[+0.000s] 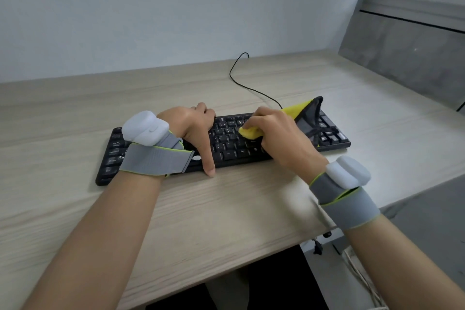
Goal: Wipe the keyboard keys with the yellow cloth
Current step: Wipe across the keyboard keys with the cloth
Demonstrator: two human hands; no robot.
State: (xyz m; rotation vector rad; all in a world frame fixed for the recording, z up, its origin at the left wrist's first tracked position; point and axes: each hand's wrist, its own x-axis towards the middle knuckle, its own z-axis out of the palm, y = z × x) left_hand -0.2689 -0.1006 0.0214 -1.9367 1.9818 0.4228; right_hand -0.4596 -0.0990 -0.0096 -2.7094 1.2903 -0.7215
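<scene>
So the black keyboard (227, 145) sits flat on a light wood-grain desk (226, 209), angled a bit so its right end points further away. Starting on the left: the left hand (195, 131) is planted on the keyboard's left-middle section, fingers curled over the far edge and the thumb sticking down past the near edge onto the desk. Nothing's in that grip, it's just pressing the board. That wrist has a grey strap (156, 158) with a white pod (144, 128) on top.

Moving right, the right hand (279, 137) is clenched around the yellow cloth (249, 132), with a bunched yellow wad poking out by the fingertips and touching the keys around the middle. The rest of the cloth flares up behind the hand, showing a dark grey underside, over the keyboard's right part. The same kind of strap and pod is on that wrist too. A thin black cable (249, 88) snakes from behind the keyboard toward the wall.
</scene>
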